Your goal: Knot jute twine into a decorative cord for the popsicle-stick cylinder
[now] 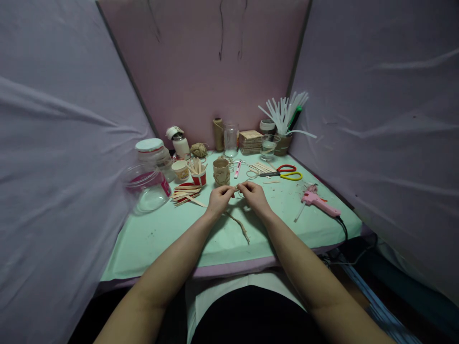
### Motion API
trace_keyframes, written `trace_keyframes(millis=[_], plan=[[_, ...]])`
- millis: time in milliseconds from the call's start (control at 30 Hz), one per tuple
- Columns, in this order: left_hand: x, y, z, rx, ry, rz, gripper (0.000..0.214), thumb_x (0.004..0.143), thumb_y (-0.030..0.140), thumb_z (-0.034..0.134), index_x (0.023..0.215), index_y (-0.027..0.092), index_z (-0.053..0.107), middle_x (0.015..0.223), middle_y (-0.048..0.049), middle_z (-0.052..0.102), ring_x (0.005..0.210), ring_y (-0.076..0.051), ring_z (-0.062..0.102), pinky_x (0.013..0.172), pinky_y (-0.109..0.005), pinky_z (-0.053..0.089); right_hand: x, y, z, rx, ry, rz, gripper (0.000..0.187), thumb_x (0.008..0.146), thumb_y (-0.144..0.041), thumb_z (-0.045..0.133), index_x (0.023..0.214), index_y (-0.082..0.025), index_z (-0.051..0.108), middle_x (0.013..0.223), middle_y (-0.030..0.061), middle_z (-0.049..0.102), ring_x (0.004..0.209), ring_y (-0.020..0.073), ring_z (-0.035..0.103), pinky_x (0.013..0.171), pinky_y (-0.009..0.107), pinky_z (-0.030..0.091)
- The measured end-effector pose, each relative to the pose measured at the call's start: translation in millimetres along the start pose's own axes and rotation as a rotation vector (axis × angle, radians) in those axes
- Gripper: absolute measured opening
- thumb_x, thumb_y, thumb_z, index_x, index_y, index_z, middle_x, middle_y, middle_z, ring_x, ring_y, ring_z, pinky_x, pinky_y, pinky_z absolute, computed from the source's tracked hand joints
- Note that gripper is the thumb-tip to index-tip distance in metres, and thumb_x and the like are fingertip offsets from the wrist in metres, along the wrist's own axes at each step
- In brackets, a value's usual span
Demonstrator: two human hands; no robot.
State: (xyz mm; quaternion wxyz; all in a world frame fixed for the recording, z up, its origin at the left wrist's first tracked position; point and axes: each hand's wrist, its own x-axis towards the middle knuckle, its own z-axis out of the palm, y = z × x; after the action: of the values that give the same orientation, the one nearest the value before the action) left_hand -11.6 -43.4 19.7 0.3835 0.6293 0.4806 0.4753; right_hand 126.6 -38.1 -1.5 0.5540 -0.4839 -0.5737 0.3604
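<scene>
My left hand (219, 198) and my right hand (254, 195) meet over the middle of the table, fingertips pinched and nearly touching. Between them they grip a brown twine (239, 223), whose thick, braided-looking tail hangs from my left hand and lies on the green cloth. A thin loop of it shows under my right fingers. Just beyond my left hand stands a brown cup-shaped holder (221, 172) with twine round its side. Behind my right hand lie a pink-and-white cutter (237, 169) and a loose thin cord (253, 175).
Scissors (283, 173) and wooden sticks (261, 168) lie right of centre. A pink glue gun (321, 203) with a cord is at the right. Clear jars (148, 196), a stick cup (198, 177) and flat sticks (187, 193) are left. Glue sticks (285, 114) stand at the back right.
</scene>
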Motion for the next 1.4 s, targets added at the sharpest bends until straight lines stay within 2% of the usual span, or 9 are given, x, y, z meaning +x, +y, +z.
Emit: trace_keyframes(millis=[233, 367, 433, 600, 733, 800, 933, 1167, 1400], plan=[[3, -5, 0.3, -0.051, 0.02, -0.008, 0.02, 0.07, 0.031, 0.056, 0.062, 0.015, 0.065, 0.059, 0.0, 0.058, 0.06, -0.011, 0.049, 0.059, -0.023, 0.036, 0, -2, 0, 0.005, 0.039, -0.002, 0.031, 0.079, -0.045, 0.051, 0.078, -0.017, 0.062, 0.065, -0.0001, 0.056, 0.06, 0.013, 0.049, 0.059, 0.026, 0.039], [6, -9, 0.0, -0.192, -0.017, -0.094, 0.021, 0.07, 0.032, 0.058, 0.072, 0.014, 0.069, 0.058, 0.0011, 0.056, 0.05, -0.008, 0.04, 0.05, -0.022, 0.03, 1, 0, -2, -0.001, 0.066, -0.067, 0.03, 0.081, -0.037, 0.048, 0.101, -0.019, 0.062, 0.092, 0.0047, 0.06, 0.066, 0.0126, 0.053, 0.064, 0.027, 0.044], [6, -10, 0.3, -0.274, -0.061, -0.136, 0.023, 0.07, 0.035, 0.06, 0.073, 0.014, 0.068, 0.058, 0.0016, 0.054, 0.045, -0.006, 0.034, 0.046, -0.022, 0.025, 2, 1, -3, -0.022, 0.022, -0.137, 0.029, 0.079, -0.031, 0.05, 0.102, -0.02, 0.063, 0.104, 0.0067, 0.058, 0.075, 0.0134, 0.056, 0.07, 0.028, 0.045], [7, -12, 1.6, -0.333, -0.083, -0.14, 0.024, 0.069, 0.037, 0.061, 0.069, 0.013, 0.066, 0.055, 0.0023, 0.05, 0.045, -0.006, 0.032, 0.044, -0.022, 0.02, 1, 1, -2, -0.114, -0.067, -0.154, 0.02, 0.078, -0.031, 0.052, 0.076, -0.018, 0.067, 0.078, 0.0037, 0.064, 0.077, 0.0161, 0.057, 0.074, 0.028, 0.043], [8, -12, 0.1, -0.292, 0.057, -0.114, 0.019, 0.068, 0.034, 0.062, 0.068, 0.015, 0.064, 0.051, 0.0048, 0.043, 0.046, -0.006, 0.033, 0.045, -0.022, 0.021, 0, -1, -2, -0.127, -0.072, -0.1, 0.024, 0.079, -0.037, 0.055, 0.078, -0.018, 0.07, 0.071, 0.0024, 0.066, 0.07, 0.0156, 0.058, 0.068, 0.026, 0.042], [8, -11, -1.4, -0.298, 0.092, -0.13, 0.019, 0.067, 0.034, 0.064, 0.067, 0.015, 0.063, 0.052, 0.0047, 0.045, 0.045, -0.005, 0.032, 0.044, -0.022, 0.02, 0, -1, -2, -0.138, -0.078, -0.087, 0.026, 0.079, -0.038, 0.055, 0.077, -0.018, 0.07, 0.069, 0.0024, 0.066, 0.067, 0.0151, 0.057, 0.066, 0.026, 0.042], [9, -8, -4.7, -0.439, -0.015, -0.228, 0.027, 0.065, 0.037, 0.071, 0.074, 0.013, 0.063, 0.065, -0.0003, 0.059, 0.042, -0.003, 0.027, 0.041, -0.021, 0.016, -1, -2, -2, -0.149, -0.067, -0.083, 0.026, 0.078, -0.038, 0.055, 0.075, -0.017, 0.07, 0.068, 0.0026, 0.067, 0.065, 0.0146, 0.057, 0.064, 0.025, 0.042], [11, -11, -9.0, -0.758, -0.245, -0.392, 0.036, 0.055, 0.027, 0.082, 0.08, 0.01, 0.063, 0.07, -0.0021, 0.06, 0.043, 0.001, 0.025, 0.039, -0.016, 0.013, -1, 1, -4, -0.228, -0.052, -0.079, 0.021, 0.078, -0.031, 0.055, 0.077, -0.018, 0.071, 0.068, 0.002, 0.068, 0.066, 0.0149, 0.059, 0.066, 0.025, 0.042], [7, -8, -6.9, -0.789, -0.247, -0.423, 0.037, 0.053, 0.024, 0.083, 0.081, 0.011, 0.062, 0.07, -0.0019, 0.061, 0.043, 0.001, 0.028, 0.039, -0.015, 0.015, 0, 9, -5, -0.403, -0.017, -0.102, 0.02, 0.079, -0.028, 0.054, 0.072, -0.022, 0.072, 0.071, 0.0024, 0.07, 0.067, 0.0165, 0.061, 0.066, 0.027, 0.042]])
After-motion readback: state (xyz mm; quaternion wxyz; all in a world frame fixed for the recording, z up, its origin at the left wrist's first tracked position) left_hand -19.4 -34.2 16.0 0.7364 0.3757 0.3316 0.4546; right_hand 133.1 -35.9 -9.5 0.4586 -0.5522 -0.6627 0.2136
